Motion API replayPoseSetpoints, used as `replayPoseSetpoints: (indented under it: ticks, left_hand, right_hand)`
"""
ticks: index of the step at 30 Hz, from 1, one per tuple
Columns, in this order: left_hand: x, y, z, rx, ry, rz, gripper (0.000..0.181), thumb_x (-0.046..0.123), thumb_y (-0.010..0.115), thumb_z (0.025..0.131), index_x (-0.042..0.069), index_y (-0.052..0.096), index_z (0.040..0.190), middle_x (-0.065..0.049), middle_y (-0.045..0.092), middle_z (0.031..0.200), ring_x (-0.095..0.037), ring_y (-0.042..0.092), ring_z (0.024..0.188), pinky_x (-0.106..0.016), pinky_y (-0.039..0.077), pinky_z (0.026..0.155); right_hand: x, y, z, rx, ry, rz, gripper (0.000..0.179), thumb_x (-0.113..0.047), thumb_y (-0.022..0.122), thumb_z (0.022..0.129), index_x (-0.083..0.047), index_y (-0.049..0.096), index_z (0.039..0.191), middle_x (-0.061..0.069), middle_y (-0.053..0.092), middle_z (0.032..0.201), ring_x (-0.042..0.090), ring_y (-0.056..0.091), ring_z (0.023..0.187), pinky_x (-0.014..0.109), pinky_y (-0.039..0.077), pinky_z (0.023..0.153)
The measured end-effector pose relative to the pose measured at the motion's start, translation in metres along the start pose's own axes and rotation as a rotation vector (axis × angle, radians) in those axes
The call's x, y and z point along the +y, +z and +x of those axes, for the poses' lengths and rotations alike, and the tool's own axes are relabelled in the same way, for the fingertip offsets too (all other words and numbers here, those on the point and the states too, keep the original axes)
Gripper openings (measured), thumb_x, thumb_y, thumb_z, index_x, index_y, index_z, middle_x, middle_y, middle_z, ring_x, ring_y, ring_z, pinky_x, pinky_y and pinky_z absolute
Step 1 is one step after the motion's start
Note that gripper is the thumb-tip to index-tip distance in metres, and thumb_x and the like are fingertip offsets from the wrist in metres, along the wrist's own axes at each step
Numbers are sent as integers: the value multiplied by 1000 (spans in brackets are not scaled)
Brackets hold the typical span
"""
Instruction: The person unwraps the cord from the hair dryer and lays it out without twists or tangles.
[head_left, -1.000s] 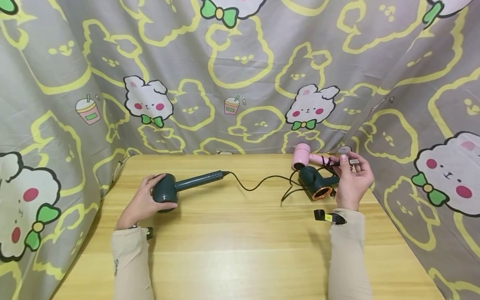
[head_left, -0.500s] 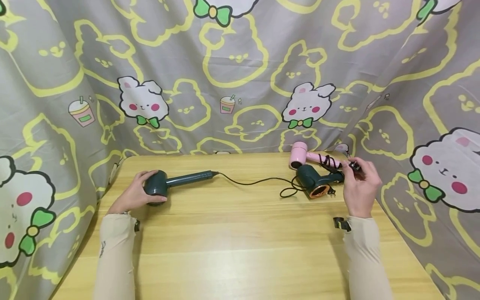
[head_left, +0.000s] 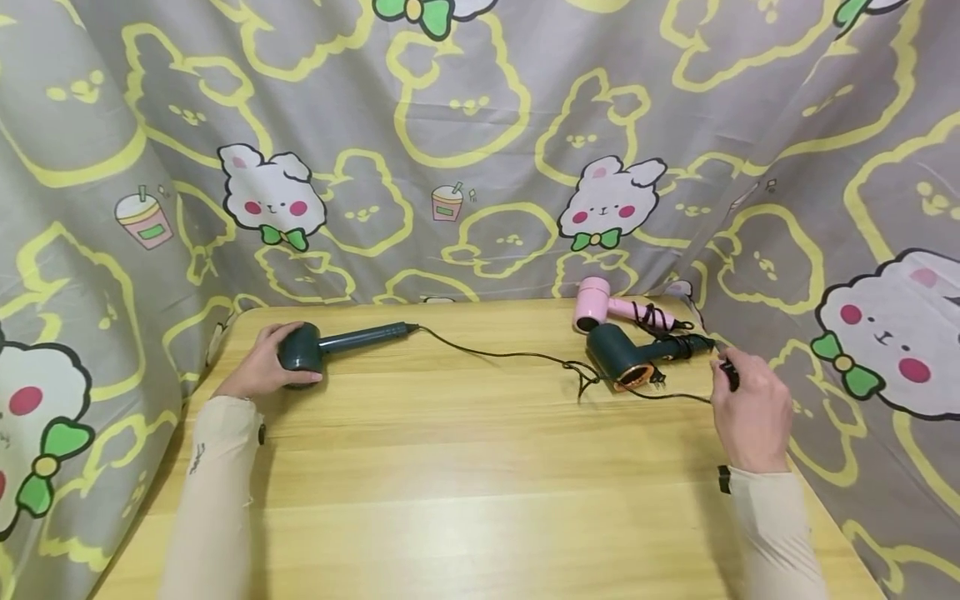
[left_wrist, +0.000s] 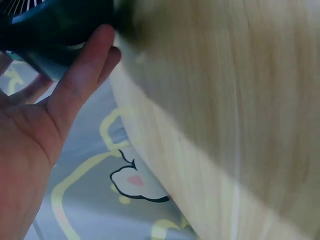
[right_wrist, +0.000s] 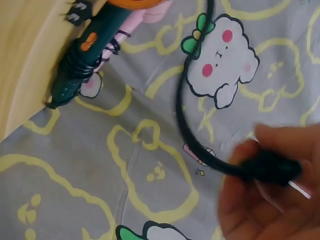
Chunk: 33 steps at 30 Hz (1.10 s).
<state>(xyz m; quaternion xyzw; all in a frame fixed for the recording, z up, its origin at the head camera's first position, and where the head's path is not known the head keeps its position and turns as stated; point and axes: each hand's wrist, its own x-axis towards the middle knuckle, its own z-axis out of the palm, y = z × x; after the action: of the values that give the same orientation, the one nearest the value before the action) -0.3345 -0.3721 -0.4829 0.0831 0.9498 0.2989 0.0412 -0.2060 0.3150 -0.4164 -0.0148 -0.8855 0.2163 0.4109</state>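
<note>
At the left of the table, my left hand (head_left: pixel 255 367) grips the head of a dark green hair dryer (head_left: pixel 303 352). Its handle points right. In the left wrist view, thumb and fingers lie around the dryer's head (left_wrist: pixel 60 27), with the grille partly in sight. From the handle's end a thin black cord (head_left: pixel 487 355) stretches across the table, with a small tangle beside a second dryer. At the right edge, my right hand (head_left: pixel 752 408) pinches the cord's black plug (right_wrist: pixel 272 167) between thumb and fingers.
A second dark green hair dryer (head_left: pixel 615 352) with a copper ring lies at the back right, cord wound round its handle. Behind it lies a pink hair dryer (head_left: pixel 592 305), also cord-wrapped. Patterned curtains (head_left: pixel 465 150) enclose the wooden table (head_left: pixel 465 492) at the back and sides.
My right hand has drawn the plug rightward and nearer the front, away from the two dryers. The cord has straightened. My left hand and its dryer have shifted slightly left in view.
</note>
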Motion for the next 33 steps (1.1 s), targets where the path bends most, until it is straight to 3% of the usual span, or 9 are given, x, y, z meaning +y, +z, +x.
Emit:
replayPoseSetpoints:
  ticks: [4,7,12,17,19,22,26,28,33]
  left_hand:
    - [-5,-3,5,7,18,6,120,44,91,77,8,18,165,-39,11,161,-63,31,137,-76,35,106]
    - [-6,-3,7,13,31,12,120,42,92,77,9,17,165,-39,9,162,-64,29,138,-76,33,107]
    - [-6,-5,7,11,24,42,122,42,90,79,9,11,167,-39,1,165,-68,23,141,-79,31,107]
    - [16,-4,1,7,8,151,129,54,86,79,11,2,167,-35,-19,166,-71,5,146,-82,19,111]
    - [37,2,0,49,39,168,124,53,84,81,10,6,167,-31,-20,168,-68,0,149,-81,11,114]
    - [82,20,6,113,169,147,103,44,80,88,5,22,164,-30,-3,171,-61,6,153,-77,9,118]
    - [155,61,20,29,369,130,72,35,71,99,1,42,155,-29,25,167,-54,24,152,-70,20,121]
    - [194,87,27,-54,441,131,63,35,67,101,1,48,151,-27,36,163,-48,34,150,-64,27,122]
    - [269,153,42,-194,583,202,51,32,65,103,0,59,142,-20,60,146,-35,59,134,-50,43,117]
  right_hand:
    - [2,-4,-12,-195,-103,-87,10,4,72,89,1,73,99,24,71,91,48,67,74,63,50,59]
    - [2,-5,-22,-416,-190,-125,12,6,72,86,-6,71,84,12,67,78,31,62,61,50,48,49]
    - [-9,-1,-38,-850,-239,-103,21,-3,76,85,-18,67,74,-4,64,76,10,54,66,34,47,58]
    - [-20,9,-55,-1071,-247,-37,27,-18,87,77,-25,62,71,-12,59,74,4,51,69,29,47,63]
    - [-22,11,-59,-1145,-236,-6,31,-26,92,72,-26,60,72,-13,57,73,4,50,69,28,44,63]
    - [-26,12,-62,-1248,-222,33,39,-37,94,66,-24,58,74,-11,54,72,5,46,67,27,39,61]
    - [-31,15,-53,-1338,-202,95,45,-46,93,67,-20,63,87,-7,57,82,7,47,73,27,41,64]
    - [-32,24,-44,-1300,-195,130,41,-44,90,74,-16,66,92,-2,61,85,10,51,75,29,46,65]
    - [-40,67,-25,-1018,-221,128,34,-27,79,92,0,70,111,13,71,105,26,68,92,43,58,81]
